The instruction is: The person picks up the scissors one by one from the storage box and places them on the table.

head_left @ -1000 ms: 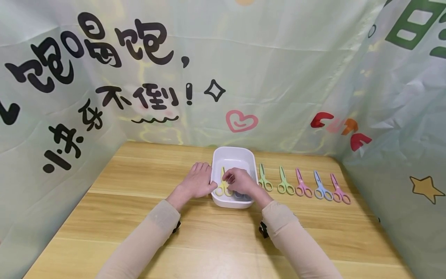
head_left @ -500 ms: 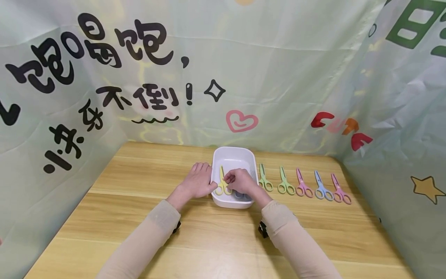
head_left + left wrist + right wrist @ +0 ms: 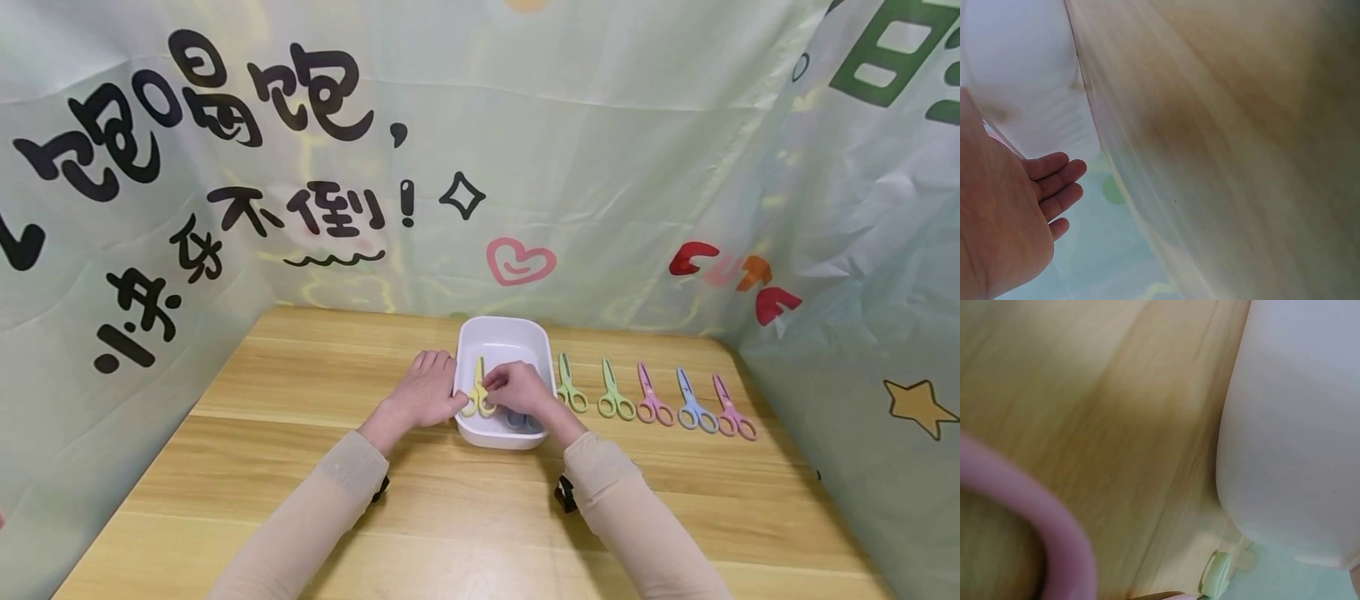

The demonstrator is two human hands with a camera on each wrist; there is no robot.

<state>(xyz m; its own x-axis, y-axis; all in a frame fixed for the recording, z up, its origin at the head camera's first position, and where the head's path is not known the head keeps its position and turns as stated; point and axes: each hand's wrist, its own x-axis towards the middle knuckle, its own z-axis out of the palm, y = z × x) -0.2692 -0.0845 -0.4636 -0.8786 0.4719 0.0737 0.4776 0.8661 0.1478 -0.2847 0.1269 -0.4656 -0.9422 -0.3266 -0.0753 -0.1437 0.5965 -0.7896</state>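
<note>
A white plastic box (image 3: 504,439) stands on the table. My left hand (image 3: 426,390) lies along its left side with the thumb at the rim; in the left wrist view its fingers (image 3: 1060,181) are extended against the wall. My right hand (image 3: 519,388) reaches into the box and pinches a pair of yellow scissors (image 3: 478,392) near the handle, blades pointing away from me. Below the right palm show the bluish-grey handles of another pair of scissors (image 3: 517,419), mostly hidden.
Right of the box lies a row of scissors: green scissors (image 3: 569,393), a second green pair (image 3: 615,403), pink scissors (image 3: 655,408), blue scissors (image 3: 697,415) and another pink pair (image 3: 733,420). Printed cloth (image 3: 615,167) hangs behind and beside the wooden table (image 3: 315,375).
The yellow scissors have swung slightly left and back right inside the box, with small finger movements of my right hand. My left hand has stayed still.
</note>
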